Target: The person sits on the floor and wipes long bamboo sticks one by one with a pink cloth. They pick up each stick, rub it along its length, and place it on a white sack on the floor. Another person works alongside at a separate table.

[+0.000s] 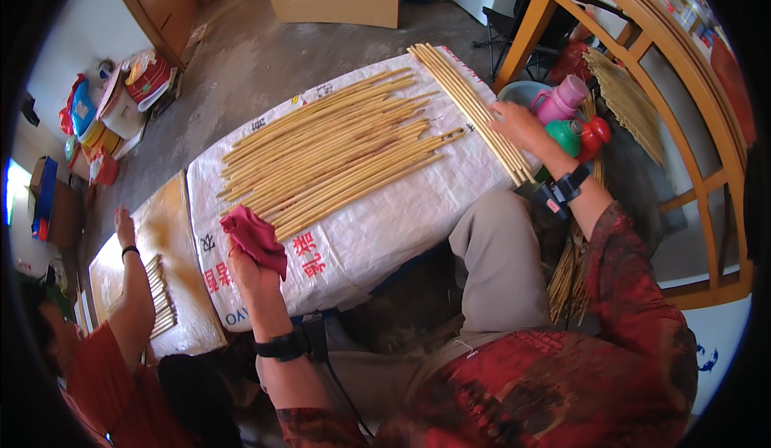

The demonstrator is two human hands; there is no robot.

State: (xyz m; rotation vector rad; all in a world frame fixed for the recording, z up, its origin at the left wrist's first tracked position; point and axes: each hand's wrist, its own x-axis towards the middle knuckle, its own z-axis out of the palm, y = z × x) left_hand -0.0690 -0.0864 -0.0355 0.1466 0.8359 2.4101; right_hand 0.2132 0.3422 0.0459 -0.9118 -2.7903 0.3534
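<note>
My left hand (256, 273) is closed around a crumpled dark red cloth (256, 237), at the lower left end of a wide layer of thin straw-coloured sticks (337, 138). These sticks lie side by side with uneven ends on a white woven plastic sack (385, 213) spread over a table. My right hand (518, 124) is at the outer side of a narrower row of pale sticks (467, 108), set crosswise at the table's right end. Its fingertips touch or nearly touch that row; whether they pinch a stick is unclear.
At left a co-worker's arm (135, 303) reaches over a second, plastic-covered table (193, 267) holding short sticks (161, 303). Pink (560, 99) and green (563, 135) flasks stand by my right hand, near a wooden frame (668, 44). A stick bundle (566, 273) is beside my knee.
</note>
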